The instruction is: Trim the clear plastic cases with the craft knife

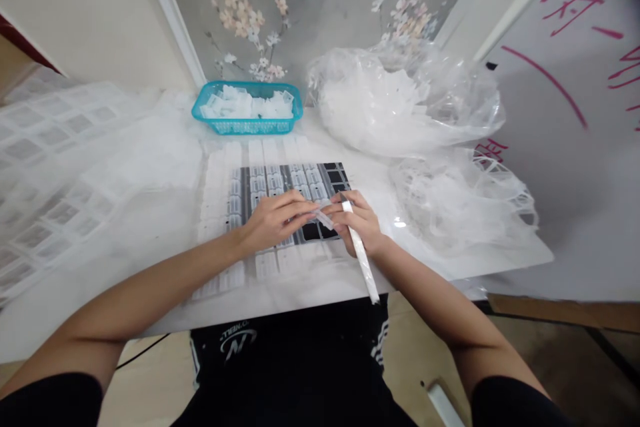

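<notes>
My left hand (pixel 277 217) and my right hand (pixel 359 220) meet over a black tray (pixel 334 177) whose slots hold small clear plastic parts. Both hands pinch one small clear plastic piece (pixel 324 218) between their fingertips. My right hand also grips a long white stick-like tool (pixel 360 252) that slants down toward the table's front edge. Rows of white plastic parts (pixel 264 150) lie around the black tray on the white table (pixel 150 213).
A blue basket (pixel 247 124) filled with small clear parts stands at the back. Right of it sit a big clear plastic bag (pixel 400 100) and a heap of crumpled clear plastic (pixel 465 203). Stacked clear blister trays (pixel 45 167) cover the left side.
</notes>
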The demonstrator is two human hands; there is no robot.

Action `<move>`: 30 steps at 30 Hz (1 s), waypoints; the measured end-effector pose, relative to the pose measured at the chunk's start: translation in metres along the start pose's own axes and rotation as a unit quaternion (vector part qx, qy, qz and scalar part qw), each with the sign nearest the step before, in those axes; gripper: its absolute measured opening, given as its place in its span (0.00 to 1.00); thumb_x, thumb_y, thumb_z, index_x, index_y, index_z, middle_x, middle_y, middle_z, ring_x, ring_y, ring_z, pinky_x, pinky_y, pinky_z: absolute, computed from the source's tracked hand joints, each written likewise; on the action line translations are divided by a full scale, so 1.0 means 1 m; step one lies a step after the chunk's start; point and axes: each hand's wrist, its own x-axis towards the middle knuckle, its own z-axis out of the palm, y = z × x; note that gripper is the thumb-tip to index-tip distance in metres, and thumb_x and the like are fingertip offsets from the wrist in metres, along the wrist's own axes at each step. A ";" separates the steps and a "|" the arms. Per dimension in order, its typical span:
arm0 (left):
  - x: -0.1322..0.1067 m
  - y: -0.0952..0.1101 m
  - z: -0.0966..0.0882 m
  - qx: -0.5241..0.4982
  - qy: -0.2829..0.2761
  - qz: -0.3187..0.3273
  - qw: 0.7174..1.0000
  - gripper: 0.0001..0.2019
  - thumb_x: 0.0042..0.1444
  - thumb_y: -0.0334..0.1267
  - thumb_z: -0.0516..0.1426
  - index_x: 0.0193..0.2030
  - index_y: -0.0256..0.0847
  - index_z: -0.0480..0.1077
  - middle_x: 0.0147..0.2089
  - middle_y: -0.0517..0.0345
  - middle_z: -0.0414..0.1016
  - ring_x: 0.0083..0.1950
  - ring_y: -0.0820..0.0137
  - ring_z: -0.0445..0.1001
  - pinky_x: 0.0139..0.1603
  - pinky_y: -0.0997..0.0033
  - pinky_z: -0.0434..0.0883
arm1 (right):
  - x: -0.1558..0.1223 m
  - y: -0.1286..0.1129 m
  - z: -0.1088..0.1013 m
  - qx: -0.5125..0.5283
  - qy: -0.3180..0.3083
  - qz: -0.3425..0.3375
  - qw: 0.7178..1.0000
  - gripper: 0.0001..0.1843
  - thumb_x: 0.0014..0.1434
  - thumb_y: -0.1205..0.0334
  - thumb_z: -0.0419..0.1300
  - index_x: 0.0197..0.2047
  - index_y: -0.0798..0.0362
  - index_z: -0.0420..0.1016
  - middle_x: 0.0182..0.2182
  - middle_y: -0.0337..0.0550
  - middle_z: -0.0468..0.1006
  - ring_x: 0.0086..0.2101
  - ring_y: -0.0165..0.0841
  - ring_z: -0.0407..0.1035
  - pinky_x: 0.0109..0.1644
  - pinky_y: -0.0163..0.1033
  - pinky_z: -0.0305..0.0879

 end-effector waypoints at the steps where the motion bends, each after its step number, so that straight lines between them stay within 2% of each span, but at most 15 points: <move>1: -0.001 0.000 -0.001 0.020 0.002 0.009 1.000 0.10 0.62 0.35 0.57 0.50 0.43 0.72 0.39 0.56 0.76 0.32 0.76 0.73 0.32 0.77 0.71 | 0.000 0.000 0.000 -0.005 -0.005 -0.003 1.000 0.08 0.58 0.69 0.54 0.39 0.47 0.71 0.41 0.41 0.81 0.46 0.43 0.71 0.49 0.54 0.69; 4: -0.004 -0.001 -0.005 0.114 -0.006 0.067 0.991 0.10 0.62 0.34 0.57 0.49 0.44 0.72 0.37 0.59 0.77 0.34 0.75 0.75 0.32 0.76 0.70 | 0.000 0.000 0.001 -0.010 -0.015 -0.007 1.000 0.10 0.57 0.71 0.55 0.39 0.47 0.71 0.42 0.41 0.81 0.47 0.43 0.70 0.49 0.53 0.69; 7: -0.008 -0.005 -0.012 0.218 -0.036 0.146 0.964 0.12 0.61 0.35 0.58 0.51 0.44 0.71 0.37 0.59 0.79 0.31 0.74 0.75 0.28 0.73 0.68 | 0.000 -0.001 0.002 0.001 -0.022 0.000 1.000 0.10 0.57 0.71 0.55 0.40 0.48 0.71 0.41 0.42 0.81 0.46 0.42 0.70 0.50 0.53 0.69; 10: -0.012 -0.006 -0.014 0.249 -0.077 0.167 0.951 0.11 0.61 0.35 0.57 0.50 0.44 0.72 0.37 0.57 0.79 0.29 0.73 0.75 0.25 0.72 0.65 | 0.001 -0.002 0.004 0.010 -0.032 0.017 0.999 0.08 0.59 0.69 0.54 0.40 0.48 0.70 0.40 0.42 0.81 0.45 0.41 0.72 0.53 0.53 0.68; 12: -0.011 -0.002 -0.011 0.232 -0.087 0.137 0.959 0.09 0.61 0.35 0.57 0.47 0.45 0.73 0.36 0.57 0.79 0.30 0.73 0.75 0.25 0.73 0.66 | 0.002 -0.003 0.006 0.009 -0.038 0.029 0.999 0.08 0.61 0.68 0.53 0.40 0.47 0.70 0.40 0.42 0.81 0.45 0.40 0.73 0.54 0.53 0.67; 13: -0.009 0.001 -0.009 0.218 -0.074 0.105 0.968 0.07 0.60 0.35 0.56 0.44 0.44 0.74 0.34 0.58 0.79 0.29 0.74 0.74 0.26 0.73 0.66 | 0.002 -0.003 0.007 0.008 -0.040 0.034 0.999 0.08 0.61 0.68 0.53 0.40 0.47 0.70 0.40 0.42 0.81 0.45 0.40 0.73 0.54 0.53 0.67; 15: -0.004 0.007 -0.003 0.175 -0.018 0.015 0.984 0.06 0.59 0.34 0.56 0.38 0.43 0.75 0.29 0.60 0.76 0.27 0.75 0.72 0.25 0.75 0.65 | 0.003 -0.003 0.008 0.004 -0.041 0.040 0.998 0.10 0.61 0.70 0.52 0.41 0.48 0.70 0.41 0.42 0.81 0.44 0.39 0.74 0.53 0.53 0.67; 17: 0.003 0.009 0.002 0.121 0.036 -0.079 0.989 0.06 0.57 0.33 0.55 0.33 0.41 0.74 0.25 0.63 0.71 0.25 0.77 0.68 0.25 0.76 0.63 | 0.003 -0.003 0.009 -0.011 -0.033 0.040 0.999 0.12 0.60 0.72 0.52 0.41 0.47 0.70 0.42 0.43 0.81 0.43 0.39 0.74 0.51 0.53 0.68; 19: 0.008 0.002 0.003 0.076 0.054 -0.155 0.983 0.05 0.54 0.32 0.56 0.30 0.40 0.73 0.23 0.64 0.68 0.25 0.77 0.66 0.26 0.76 0.63 | 0.002 -0.005 0.008 -0.021 -0.018 0.020 0.999 0.13 0.58 0.73 0.52 0.40 0.46 0.70 0.43 0.42 0.81 0.43 0.40 0.73 0.48 0.52 0.70; 23: 0.010 -0.024 -0.006 0.047 0.080 -0.290 0.952 0.05 0.51 0.35 0.58 0.27 0.38 0.72 0.22 0.64 0.67 0.24 0.76 0.65 0.28 0.76 0.63 | 0.000 -0.011 0.003 -0.014 0.009 -0.019 1.000 0.13 0.55 0.74 0.53 0.38 0.46 0.70 0.44 0.40 0.80 0.44 0.41 0.72 0.43 0.51 0.71; 24: 0.010 -0.029 -0.008 0.037 0.081 -0.299 0.950 0.05 0.52 0.35 0.57 0.29 0.38 0.72 0.23 0.63 0.67 0.25 0.76 0.65 0.28 0.76 0.63 | 0.000 -0.012 0.002 -0.016 0.014 -0.014 1.000 0.12 0.55 0.73 0.53 0.37 0.46 0.69 0.44 0.39 0.80 0.44 0.41 0.72 0.43 0.52 0.71; 26: 0.009 -0.029 -0.009 0.012 0.057 -0.273 0.960 0.05 0.55 0.36 0.55 0.31 0.38 0.70 0.26 0.62 0.67 0.26 0.76 0.64 0.29 0.76 0.63 | 0.001 -0.011 0.001 -0.018 0.027 0.001 0.999 0.11 0.55 0.73 0.53 0.37 0.46 0.69 0.44 0.39 0.81 0.44 0.42 0.72 0.44 0.53 0.72; 28: 0.009 -0.022 -0.008 -0.006 -0.005 -0.220 0.975 0.07 0.60 0.36 0.52 0.32 0.39 0.67 0.28 0.62 0.66 0.27 0.76 0.64 0.29 0.76 0.63 | 0.002 -0.009 0.000 -0.013 0.040 0.012 0.999 0.11 0.56 0.72 0.53 0.37 0.46 0.69 0.43 0.40 0.81 0.43 0.42 0.72 0.44 0.53 0.72; 30: 0.007 -0.014 -0.004 0.002 -0.090 -0.157 0.984 0.11 0.64 0.37 0.48 0.31 0.39 0.65 0.28 0.61 0.65 0.27 0.75 0.64 0.28 0.75 0.61 | 0.003 -0.006 0.000 -0.008 0.051 0.024 0.998 0.10 0.57 0.71 0.53 0.38 0.46 0.70 0.43 0.41 0.81 0.43 0.41 0.72 0.45 0.53 0.72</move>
